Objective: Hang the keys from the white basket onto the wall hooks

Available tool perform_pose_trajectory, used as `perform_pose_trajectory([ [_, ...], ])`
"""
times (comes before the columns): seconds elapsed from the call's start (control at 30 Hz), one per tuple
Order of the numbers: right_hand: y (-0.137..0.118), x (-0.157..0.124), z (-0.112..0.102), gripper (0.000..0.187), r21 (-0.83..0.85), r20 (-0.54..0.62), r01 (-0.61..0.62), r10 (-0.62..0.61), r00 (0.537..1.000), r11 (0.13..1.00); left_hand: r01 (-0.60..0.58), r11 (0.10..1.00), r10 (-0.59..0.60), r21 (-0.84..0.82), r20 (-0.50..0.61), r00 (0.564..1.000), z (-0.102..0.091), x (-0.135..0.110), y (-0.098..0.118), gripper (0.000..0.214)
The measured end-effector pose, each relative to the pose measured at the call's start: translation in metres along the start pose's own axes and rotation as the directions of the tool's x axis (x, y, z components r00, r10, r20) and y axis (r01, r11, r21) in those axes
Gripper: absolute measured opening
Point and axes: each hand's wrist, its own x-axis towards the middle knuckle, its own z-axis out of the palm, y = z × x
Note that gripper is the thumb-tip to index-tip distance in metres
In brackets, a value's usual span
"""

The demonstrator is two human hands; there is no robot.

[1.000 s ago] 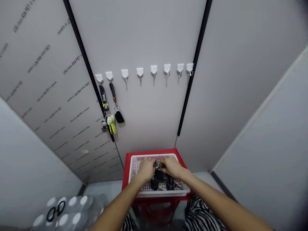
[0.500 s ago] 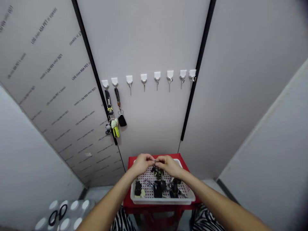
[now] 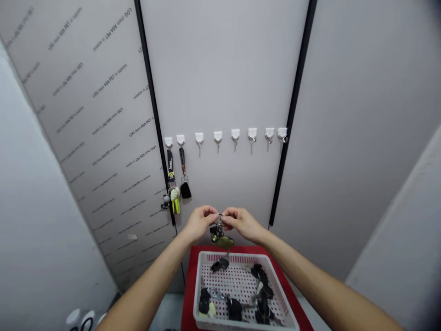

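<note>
A bunch of keys (image 3: 223, 241) with a greenish-gold piece and dark fobs hangs above the basket. My left hand (image 3: 201, 224) pinches its ring from one side, and my right hand (image 3: 241, 224) pinches the same ring from the other. The lowest dark piece of the bunch, or another key beneath it, overlaps the far part of the basket; I cannot tell which. Below my hands stands a white perforated plastic basket (image 3: 246, 327), where several more black keys and fobs (image 3: 234, 309) lie.
A row of several white hooks (image 3: 218, 136) is fixed to the wall panel. The two leftmost carry a black-and-yellow lanyard keychain (image 3: 171, 168) and a braided strap with a black fob (image 3: 185, 189). The basket sits on a red surface (image 3: 188, 294). White-capped containers (image 3: 73, 316) stand at lower left.
Both hands have risen from the basket with the bunch of keys, which now hangs clear from its ring. The view has tilted upward, so hooks and basket appear lower.
</note>
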Motion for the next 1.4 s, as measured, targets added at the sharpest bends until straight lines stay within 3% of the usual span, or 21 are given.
perform_pose_trajectory([
  [0.13, -0.016, 0.003, 0.001, 0.017, 0.047, 0.002, 0.022, -0.022, 1.0, 0.999, -0.027, 0.999, 0.027, -0.034, -0.01, 1.0, -0.004, 0.001, 0.015, 0.011],
  [0.27, -0.03, 0.017, 0.002, 0.014, 0.029, -0.08, 0.04, -0.037, 0.996, 0.999, -0.023, 0.996, 0.018, -0.087, -0.061, 0.998, -0.012, 0.007, 0.022, 0.012],
  [0.43, -0.055, 0.05, 0.004, 0.01, 0.029, -0.196, 0.083, -0.076, 0.978, 0.996, -0.082, 0.991, 0.052, -0.109, -0.248, 0.967, -0.025, 0.029, 0.04, 0.01],
  [0.6, -0.094, 0.089, 0.006, 0.009, 0.101, -0.354, 0.153, -0.108, 0.929, 0.983, -0.204, 0.972, 0.234, 0.117, -0.415, 0.879, -0.04, 0.061, 0.081, 0.014],
  [0.77, -0.124, 0.119, 0.007, 0.01, 0.071, -0.466, 0.186, -0.133, 0.875, 0.98, -0.241, 0.835, 0.471, 0.494, -0.416, 0.778, -0.05, 0.082, 0.111, 0.019],
  [0.9, -0.125, 0.135, 0.007, 0.009, 0.027, -0.51, 0.123, -0.092, 0.856, 0.992, -0.136, 0.748, 0.482, 0.65, -0.391, 0.784, -0.051, 0.085, 0.112, 0.025],
  [1.03, -0.115, 0.136, 0.003, 0.004, -0.009, -0.499, 0.072, -0.067, 0.864, 0.997, -0.117, 0.731, 0.479, 0.673, -0.383, 0.79, -0.051, 0.077, 0.094, 0.026],
  [1.13, -0.09, 0.117, -0.005, 0.015, -0.085, -0.505, 0.066, -0.101, 0.858, 0.994, -0.128, 0.769, 0.456, 0.626, -0.399, 0.795, -0.05, 0.057, 0.06, 0.025],
  [1.23, -0.038, 0.073, -0.009, 0.018, -0.21, -0.377, 0.049, -0.127, 0.917, 0.977, -0.111, 0.811, 0.364, 0.574, -0.347, 0.865, -0.043, 0.021, 0.006, 0.023],
  [1.3, 0.009, 0.033, -0.006, 0.017, -0.267, -0.191, -0.035, -0.017, 0.981, 0.963, -0.053, 0.807, 0.257, 0.588, -0.269, 0.928, -0.033, -0.005, -0.034, 0.022],
  [1.4, 0.077, -0.022, 0.006, 0.017, -0.453, -0.015, -0.081, 0.083, 0.996, 0.888, -0.016, 0.752, 0.117, 0.659, -0.11, 0.987, -0.009, -0.037, -0.086, 0.022],
])
